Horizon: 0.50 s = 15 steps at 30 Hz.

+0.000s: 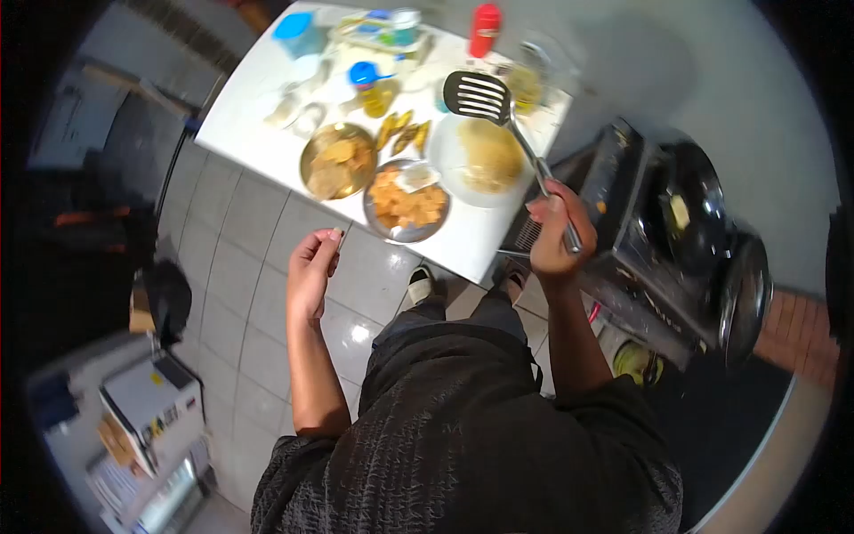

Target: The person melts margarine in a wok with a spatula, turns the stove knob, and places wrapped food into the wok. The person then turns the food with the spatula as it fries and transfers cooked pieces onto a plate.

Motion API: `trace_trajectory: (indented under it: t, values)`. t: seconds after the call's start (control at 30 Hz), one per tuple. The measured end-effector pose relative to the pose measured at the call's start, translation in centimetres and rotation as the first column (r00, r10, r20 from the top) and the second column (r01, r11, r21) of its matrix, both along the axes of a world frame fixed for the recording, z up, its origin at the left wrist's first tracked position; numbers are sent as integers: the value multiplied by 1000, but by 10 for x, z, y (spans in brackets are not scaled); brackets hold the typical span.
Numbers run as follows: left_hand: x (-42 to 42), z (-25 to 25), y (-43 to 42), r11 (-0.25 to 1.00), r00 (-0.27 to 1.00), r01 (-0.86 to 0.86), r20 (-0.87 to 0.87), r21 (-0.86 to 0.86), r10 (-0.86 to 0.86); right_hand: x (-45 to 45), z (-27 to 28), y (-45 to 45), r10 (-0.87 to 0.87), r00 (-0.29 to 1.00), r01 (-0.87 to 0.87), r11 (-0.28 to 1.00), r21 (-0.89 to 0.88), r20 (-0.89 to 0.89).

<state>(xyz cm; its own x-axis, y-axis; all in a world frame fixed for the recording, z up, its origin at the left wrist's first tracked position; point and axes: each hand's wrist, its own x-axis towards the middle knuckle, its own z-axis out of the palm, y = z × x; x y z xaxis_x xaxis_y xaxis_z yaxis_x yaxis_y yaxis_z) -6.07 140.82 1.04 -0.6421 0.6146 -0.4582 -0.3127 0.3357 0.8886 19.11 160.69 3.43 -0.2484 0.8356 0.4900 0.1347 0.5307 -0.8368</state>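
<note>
A slotted spatula (479, 96) with a black head and a metal handle is in my right hand (562, 233), its head raised over a white plate (447, 160) of flat round bread (491, 158). My left hand (315, 258) hangs in front of the table edge, thumb and fingers pressed together; whatever may be between them is too small to name. Nearest to it are a steel bowl (368, 214) of orange chunks (405, 203) and a brass-coloured bowl (305, 169) of flat pieces (342, 165). Yellow-brown bananas (405, 133) lie behind the bowls.
The white table (240, 125) also bears a blue-topped oil bottle (369, 93), a red bottle (485, 31), a jar (525, 89) and a blue container (298, 34). Right of it is a stove (614, 227) with a black pan (694, 200) and a lid (745, 298).
</note>
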Motion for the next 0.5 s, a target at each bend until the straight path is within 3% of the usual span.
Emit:
trace_trajectory:
  t: [0.17,0.3,0.37,0.5]
  values:
    - [53,7,93,967,969,243,37,76,-246,116,34,4,-321,938,322,947,-14,-133]
    - [117,10,158,902,909,408,28,139,-416,213,47,20,-579,808,582,813,-12,-111]
    - [159,15,184,891,894,436,51,126,-445,260,55,37,-697,710,688,717,-111,-102]
    - [234,15,223,821,825,551,54,149,-563,350,48,88,-740,666,746,658,-101,96]
